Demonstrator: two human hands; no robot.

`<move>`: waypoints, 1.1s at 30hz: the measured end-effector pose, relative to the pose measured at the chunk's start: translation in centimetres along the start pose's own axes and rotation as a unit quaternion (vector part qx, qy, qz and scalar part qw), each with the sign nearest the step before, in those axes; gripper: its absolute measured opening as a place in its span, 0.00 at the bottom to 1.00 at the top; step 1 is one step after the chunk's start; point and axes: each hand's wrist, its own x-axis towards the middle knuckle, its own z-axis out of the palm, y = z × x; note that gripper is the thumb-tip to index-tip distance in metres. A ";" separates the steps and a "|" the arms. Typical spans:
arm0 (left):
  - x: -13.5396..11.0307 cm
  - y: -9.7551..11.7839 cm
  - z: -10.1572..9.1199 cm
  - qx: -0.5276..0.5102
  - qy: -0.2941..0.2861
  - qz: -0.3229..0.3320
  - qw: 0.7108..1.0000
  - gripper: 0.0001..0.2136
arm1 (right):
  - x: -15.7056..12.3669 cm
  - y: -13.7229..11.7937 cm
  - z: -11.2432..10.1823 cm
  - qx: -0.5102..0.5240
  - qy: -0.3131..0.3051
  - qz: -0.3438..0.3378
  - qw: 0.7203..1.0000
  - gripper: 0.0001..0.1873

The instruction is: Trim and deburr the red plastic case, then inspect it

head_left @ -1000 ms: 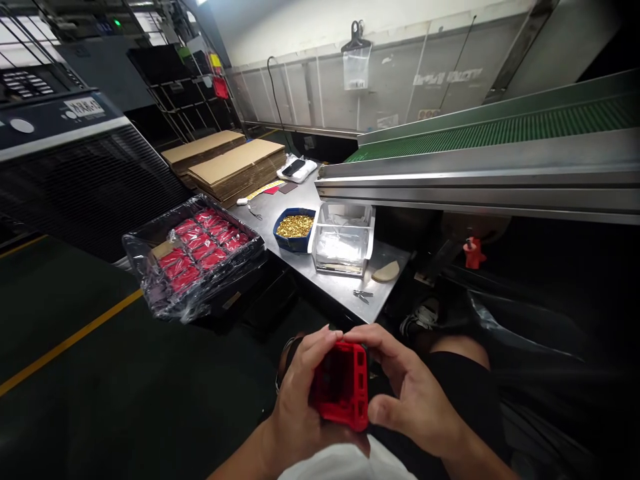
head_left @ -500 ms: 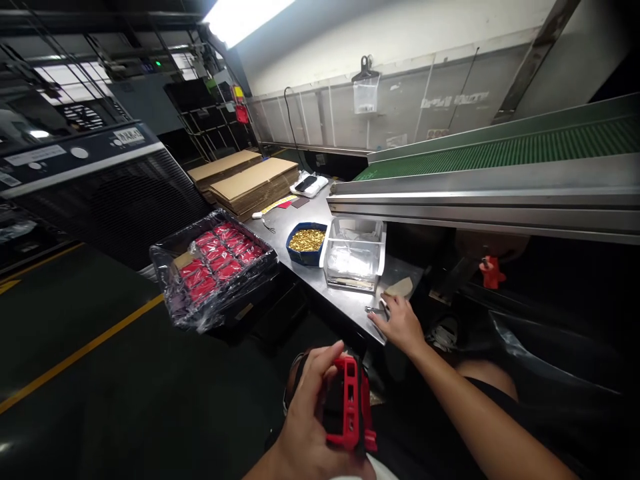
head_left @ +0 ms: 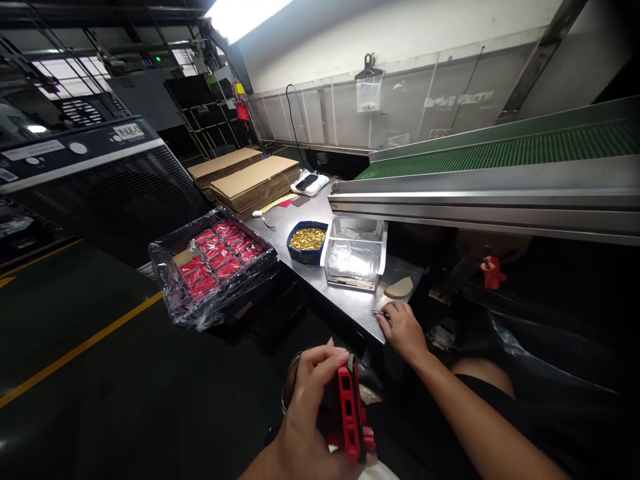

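Note:
My left hand (head_left: 313,403) is closed around a red plastic frame with slots and a black side (head_left: 351,413), held upright low in the view. My right hand (head_left: 403,328) rests at the near corner of the metal table, fingers pinched on a small metal tool (head_left: 378,312); most of that tool is hidden under the fingers. Just beyond the fingers lies a flat beige piece (head_left: 399,287). A clear plastic bin (head_left: 352,285) with transparent bags inside stands behind it. To the bin's left is a blue tub (head_left: 306,256) of small gold-coloured parts.
A black crate (head_left: 273,257) lined with clear plastic, holding red packed pieces, stands left of the table (head_left: 345,301). Stacked cardboard sheets (head_left: 255,177) and a phone (head_left: 307,182) lie farther back. A green conveyor belt (head_left: 480,157) slopes along the right.
My right hand has drawn slightly nearer and its fingers have closed on the small metal tool. The red plastic frame has turned in my left hand, showing its narrow slotted side.

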 end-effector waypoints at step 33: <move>0.6 1.7 -1.4 0.110 -0.071 0.094 0.987 0.42 | -8.0 -15.1 -12.9 0.431 -0.049 0.083 0.897 0.16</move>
